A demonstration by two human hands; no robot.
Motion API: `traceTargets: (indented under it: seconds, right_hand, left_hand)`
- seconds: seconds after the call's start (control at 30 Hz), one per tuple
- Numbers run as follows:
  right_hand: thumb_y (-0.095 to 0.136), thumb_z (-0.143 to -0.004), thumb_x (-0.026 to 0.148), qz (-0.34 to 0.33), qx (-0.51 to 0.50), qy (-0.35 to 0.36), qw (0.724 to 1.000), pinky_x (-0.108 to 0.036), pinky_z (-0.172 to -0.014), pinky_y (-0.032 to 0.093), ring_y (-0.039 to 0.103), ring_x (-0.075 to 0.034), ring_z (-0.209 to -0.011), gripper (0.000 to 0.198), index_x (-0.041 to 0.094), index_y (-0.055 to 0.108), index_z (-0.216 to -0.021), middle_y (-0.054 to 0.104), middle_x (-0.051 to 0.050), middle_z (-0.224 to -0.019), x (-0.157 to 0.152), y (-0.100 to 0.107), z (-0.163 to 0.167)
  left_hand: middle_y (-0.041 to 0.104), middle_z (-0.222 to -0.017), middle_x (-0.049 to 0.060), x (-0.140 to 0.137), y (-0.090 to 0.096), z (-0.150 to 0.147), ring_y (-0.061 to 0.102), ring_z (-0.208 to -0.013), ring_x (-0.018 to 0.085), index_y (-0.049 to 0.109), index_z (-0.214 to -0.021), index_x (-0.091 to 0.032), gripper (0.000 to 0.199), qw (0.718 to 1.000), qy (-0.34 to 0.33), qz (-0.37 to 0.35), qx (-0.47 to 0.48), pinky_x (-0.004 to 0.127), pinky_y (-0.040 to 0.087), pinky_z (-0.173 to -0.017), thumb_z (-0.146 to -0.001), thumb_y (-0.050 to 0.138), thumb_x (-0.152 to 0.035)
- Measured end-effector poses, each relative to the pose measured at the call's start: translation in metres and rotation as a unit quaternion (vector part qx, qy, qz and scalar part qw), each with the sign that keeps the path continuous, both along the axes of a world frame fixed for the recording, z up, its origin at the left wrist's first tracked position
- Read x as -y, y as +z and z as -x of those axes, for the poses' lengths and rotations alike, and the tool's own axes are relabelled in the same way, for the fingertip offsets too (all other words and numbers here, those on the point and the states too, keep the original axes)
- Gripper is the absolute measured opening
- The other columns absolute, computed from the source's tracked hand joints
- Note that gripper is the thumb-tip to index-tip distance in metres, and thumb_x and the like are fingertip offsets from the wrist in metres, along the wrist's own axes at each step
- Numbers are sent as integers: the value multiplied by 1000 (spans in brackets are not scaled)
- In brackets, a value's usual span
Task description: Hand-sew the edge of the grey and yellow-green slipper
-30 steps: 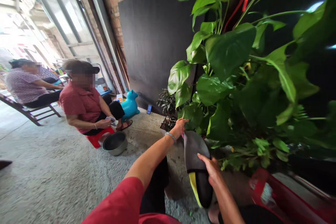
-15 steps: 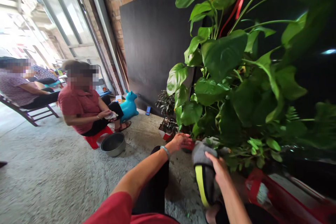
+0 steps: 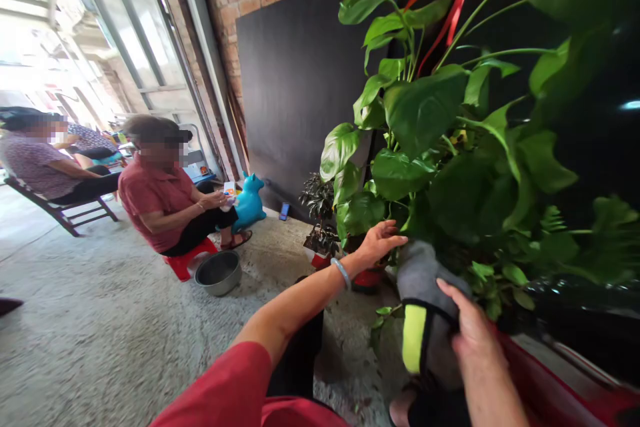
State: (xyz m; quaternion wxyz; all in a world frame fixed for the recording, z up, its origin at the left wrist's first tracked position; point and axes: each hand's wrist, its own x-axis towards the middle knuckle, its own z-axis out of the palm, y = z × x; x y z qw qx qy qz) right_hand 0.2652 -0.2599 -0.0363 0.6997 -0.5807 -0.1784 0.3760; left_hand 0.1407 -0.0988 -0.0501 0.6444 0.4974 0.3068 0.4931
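Observation:
My right hand [image 3: 473, 320] grips a grey cloth [image 3: 420, 270] with black edging and a yellow-green underside, which hangs in folds above the floor. To its left, my left hand [image 3: 381, 242] reaches out with fingers apart and holds nothing; a bracelet circles the wrist. Its fingertips are close to the cloth's upper edge and the lower leaves. Whether they touch either one, I cannot tell. The large-leaved potted plant [image 3: 425, 107] rises just beyond both hands.
A small potted shrub [image 3: 319, 197] stands left of the big plant, with a phone [image 3: 284, 211] and a blue animal figure [image 3: 249, 200] farther left. Beside a seated person [image 3: 163, 200] is a metal basin [image 3: 219, 273]. A dark board [image 3: 305, 87] leans on the brick wall.
My right hand has moved the cloth rightward and a little up. My left hand has shifted right and up toward the leaves.

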Motion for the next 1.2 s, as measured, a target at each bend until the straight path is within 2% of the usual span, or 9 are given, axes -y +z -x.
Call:
traceTargets:
  seconds: [0.13, 0.27, 0.37, 0.53, 0.73, 0.8, 0.93, 1.07, 1.2]
  right_hand:
    - [89, -41, 46, 25, 26, -50, 998, -45, -86, 59, 71, -32, -95, 63, 18, 72, -95, 75, -7, -96, 19, 19, 9]
    - [76, -63, 58, -26, 361, -122, 924, -50, -95, 51, 68, -38, -107, 60, 17, 70, -107, 74, -16, -108, -9, 55, -9]
    - [65, -64, 56, 26, 479, -39, 877, -53, -93, 50, 67, -42, -104, 52, 17, 67, -99, 73, -22, -103, -30, 45, -15]
    - [63, -66, 59, 33, 448, 113, 886, -44, -84, 54, 70, -33, -86, 43, 23, 68, -90, 75, -11, -85, 10, 20, 7]
    - [63, -73, 60, -40, 499, -111, 858, -43, -84, 51, 69, -35, -95, 48, 20, 66, -100, 73, -17, -101, -7, 74, 7]
    - [61, -72, 54, 11, 511, -96, 854, -47, -88, 50, 67, -39, -104, 51, 16, 66, -106, 72, -23, -108, -32, 63, 1]
    - [60, -65, 47, 172, 472, 83, 861, -48, -84, 51, 68, -41, -99, 48, 16, 70, -100, 72, -21, -92, -34, -6, -6]
    - [60, -57, 60, 203, 412, 128, 879, -45, -76, 50, 69, -38, -83, 46, 24, 70, -85, 70, -11, -72, 15, -28, -15]
    - [67, -53, 64, 140, 406, -8, 903, -44, -78, 50, 67, -36, -82, 46, 28, 67, -82, 71, -8, -75, 49, 32, -26]
  left_hand:
    - [70, -77, 1, -5, 3, -15, 62, -71, 11, 76, -106, -12, 26, 997, 5, 34, -64, 28, 54, -78, -80, 73, -14]
    - [60, -67, -3, -2, 8, -18, 53, -60, 8, 73, -96, -13, 16, 997, 25, 43, -58, 22, 48, -62, -82, 66, -13]
    - [53, -63, -5, -2, 6, -13, 48, -56, 8, 68, -84, -14, 5, 997, 49, 31, -58, 19, 40, -55, -83, 65, -16]
    - [50, -60, -5, -5, 3, 3, 43, -56, 7, 61, -69, -14, 14, 995, 79, 6, -59, 19, 35, -55, -79, 68, -22]
    - [52, -63, -4, 8, 15, 0, 49, -57, 9, 58, -73, -17, 13, 997, 33, 44, -47, 22, 46, -57, -80, 66, -24]
    - [50, -62, -4, 10, 17, -2, 48, -57, 10, 58, -73, -17, 12, 997, 46, 38, -49, 21, 46, -55, -81, 64, -23]
    - [51, -63, -3, 7, 16, 7, 49, -58, 10, 60, -75, -16, 10, 995, 59, 21, -73, 22, 45, -54, -83, 60, -21]
    - [65, -82, 3, 18, 22, 28, 62, -80, 17, 65, -86, -17, 6, 971, 158, -115, -137, 33, 55, -76, -80, 64, -19]
    - [69, -121, 8, 40, 53, 25, 59, -120, 24, 69, -113, -23, 36, 895, 206, -377, -120, 45, 47, -109, -78, 68, -15]
